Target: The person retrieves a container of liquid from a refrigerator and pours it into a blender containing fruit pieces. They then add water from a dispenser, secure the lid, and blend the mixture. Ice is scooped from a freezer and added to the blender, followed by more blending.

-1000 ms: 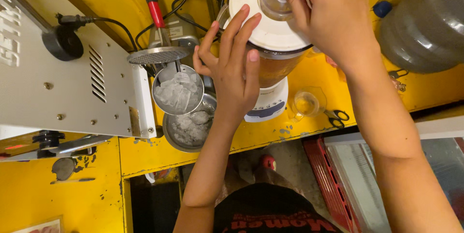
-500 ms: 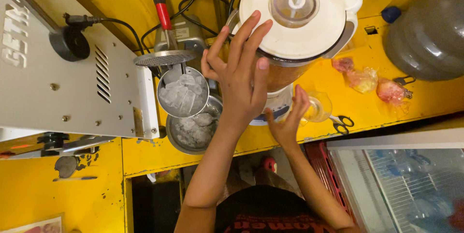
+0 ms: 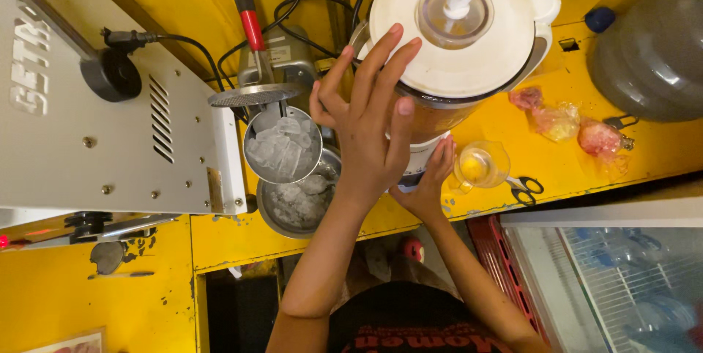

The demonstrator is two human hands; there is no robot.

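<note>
On the yellow-painted counter, between the metal cup of crushed ice and a small clear glass, the tall blender jug with its round white lid is standing upright on its white base, long axis pointing up toward the camera, spout lip facing right. The left hand is pressing spread, open fingers flat against the jug's side without gripping, while the right hand is reaching with loosely curled fingers at the base; whether it grips anything I cannot tell. Filled with orange liquid, the jug probably handles heavy, rigid and smooth-walled, best held around the body or by a handle not visible here.
</note>
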